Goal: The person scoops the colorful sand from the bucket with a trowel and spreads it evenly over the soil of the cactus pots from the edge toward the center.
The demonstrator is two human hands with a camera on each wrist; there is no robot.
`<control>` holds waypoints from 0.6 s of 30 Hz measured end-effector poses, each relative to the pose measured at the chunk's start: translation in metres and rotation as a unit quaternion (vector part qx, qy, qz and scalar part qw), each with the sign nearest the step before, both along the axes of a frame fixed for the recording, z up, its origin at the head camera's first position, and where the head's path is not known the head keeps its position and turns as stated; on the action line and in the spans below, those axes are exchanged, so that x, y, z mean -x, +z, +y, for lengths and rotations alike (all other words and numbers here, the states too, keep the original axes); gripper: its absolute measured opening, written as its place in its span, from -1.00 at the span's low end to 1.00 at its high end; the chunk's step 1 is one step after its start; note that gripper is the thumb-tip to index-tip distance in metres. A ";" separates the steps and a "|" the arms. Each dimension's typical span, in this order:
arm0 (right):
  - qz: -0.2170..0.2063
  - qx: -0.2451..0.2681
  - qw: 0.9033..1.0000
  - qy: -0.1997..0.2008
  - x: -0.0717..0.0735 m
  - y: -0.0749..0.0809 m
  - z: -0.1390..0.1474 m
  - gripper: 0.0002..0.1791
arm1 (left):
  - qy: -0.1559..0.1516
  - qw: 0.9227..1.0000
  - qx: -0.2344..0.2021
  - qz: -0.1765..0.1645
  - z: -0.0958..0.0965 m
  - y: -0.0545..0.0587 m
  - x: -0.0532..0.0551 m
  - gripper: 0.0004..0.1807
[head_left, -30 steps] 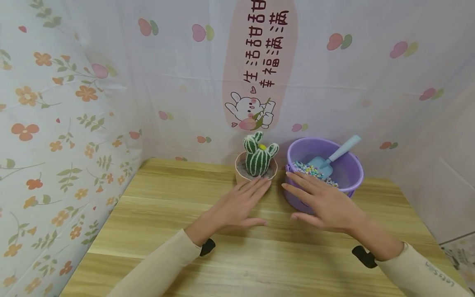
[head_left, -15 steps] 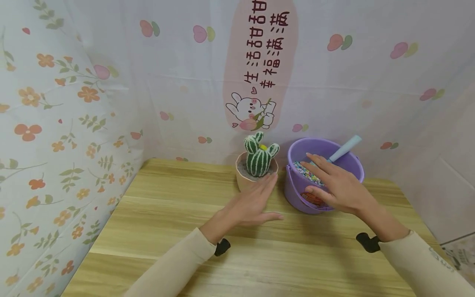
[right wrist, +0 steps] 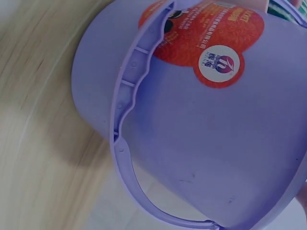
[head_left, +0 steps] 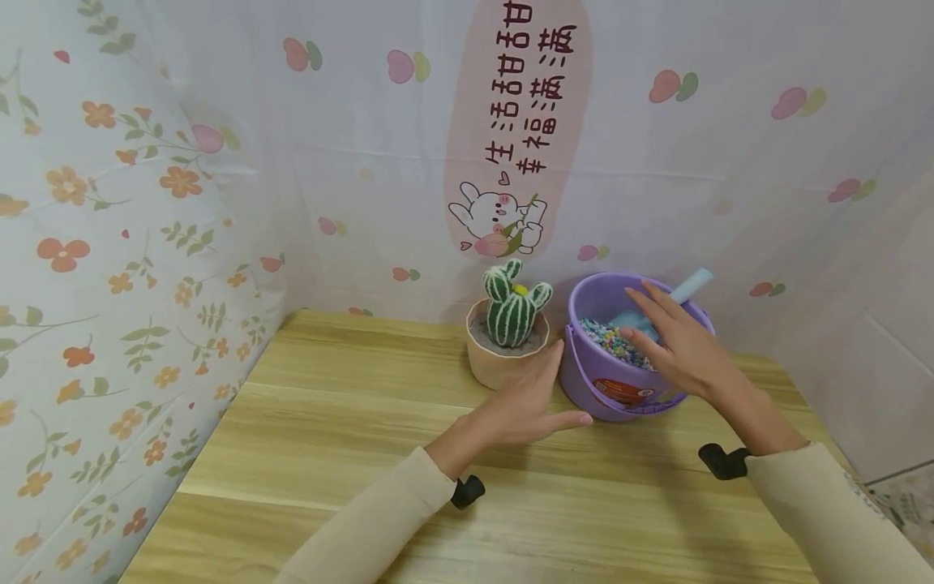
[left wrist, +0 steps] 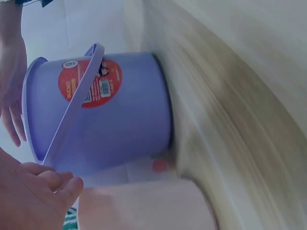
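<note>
Bucket (left wrist: pixel 129 124) of purple plastic, upright on the wooden counter (head_left: pixel 328 422), just right of a peach-coloured pot (head_left: pixel 487 363) that bears a knitted cactus (head_left: pixel 511 320). The bucket's axis is vertical, its mouth facing up; its handle (right wrist: pixel 125 96) hangs down over the front, on the same side as the red label (left wrist: pixel 111 76). Inside, pastel pellets (head_left: pixel 609 341) cover the bottom, and a pale blue scoop (head_left: pixel 691 285) leans in them — blade low and to the left, long axis slanting up to the right, grip end projecting past the rim. The right hand (head_left: pixel 674 341) is above the mouth, fingers extended and grasping nothing; whether it touches the scoop cannot be told. The left hand (head_left: pixel 521 405), likewise released, reaches toward the gap between pot and bucket, thumb spread; contact with either is unclear.

Handling, as judged: the bucket is probably light to moderate in weight, with smooth, slightly yielding walls that may slip under a flat palm; the scalloped middle of its handle offers the surest hold. The scoop is likely light and stiff, best taken by its protruding grip. The pot is probably firm — better held by its wall than by the soft cactus.
</note>
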State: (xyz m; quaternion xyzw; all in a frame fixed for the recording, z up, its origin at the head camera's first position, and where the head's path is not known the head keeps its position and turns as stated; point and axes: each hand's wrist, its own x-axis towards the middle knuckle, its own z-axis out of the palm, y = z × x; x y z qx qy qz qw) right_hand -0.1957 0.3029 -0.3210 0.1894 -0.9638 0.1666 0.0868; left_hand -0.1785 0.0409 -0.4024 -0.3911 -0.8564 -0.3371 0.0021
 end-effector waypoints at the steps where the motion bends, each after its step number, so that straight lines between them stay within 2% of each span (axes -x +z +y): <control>1: -0.003 0.009 1.000 -0.005 0.001 0.000 0.001 -0.27 | 0.001 1.000 -0.014 -0.017 0.002 -0.001 0.000 0.17; 5: -0.027 0.051 0.998 -0.030 0.003 0.003 0.004 -0.27 | 0.011 0.996 -0.056 -0.062 0.009 -0.005 0.000 0.15; 8: -0.048 0.086 0.994 -0.051 0.005 0.007 0.005 -0.26 | 0.022 0.994 -0.076 -0.079 0.014 -0.007 0.000 0.13; 13: -0.064 0.139 0.984 -0.086 0.011 0.010 0.012 -0.22 | 0.041 0.989 -0.104 -0.093 0.021 -0.010 0.002 0.13; 18: -0.049 0.169 0.979 -0.103 0.016 0.009 0.020 -0.24 | 0.059 0.987 -0.111 -0.098 0.025 -0.014 0.003 0.13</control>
